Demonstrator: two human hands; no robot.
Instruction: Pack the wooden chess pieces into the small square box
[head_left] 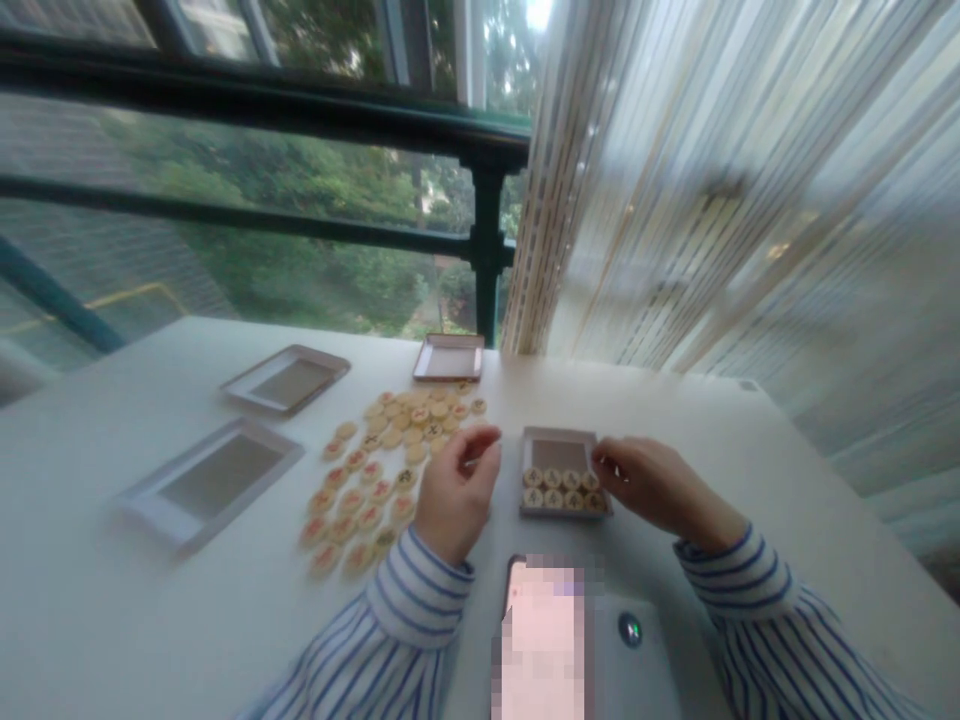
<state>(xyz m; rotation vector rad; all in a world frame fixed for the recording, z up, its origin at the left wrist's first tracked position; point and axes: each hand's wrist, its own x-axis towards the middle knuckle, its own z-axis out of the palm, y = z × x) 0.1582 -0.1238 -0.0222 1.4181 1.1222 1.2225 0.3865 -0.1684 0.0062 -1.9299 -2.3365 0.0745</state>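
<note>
My left hand [457, 490] hovers beside a spread of round wooden Chinese chess pieces [369, 516], its fingers curled and thumb close to the index finger. Whatever lies between those fingertips, if anything, is hidden. At the right wall of a small shallow box [566, 515], my right hand [660, 485] has its fingers pinched over the corner, close to the last piece of the upper row. I cannot make out what they grip. Two rows of pieces [553, 498] with dark characters lie in the near half of the box. The loose pieces show red or dark characters, and some are blank side up.
Two shallow trays [176, 540] [300, 408] lie on the left of the white table [787, 480], and another tray [427, 378] at its far edge. A phone [544, 640] and a white device with a small display [634, 630] lie in front. Beyond are a railing and curtain.
</note>
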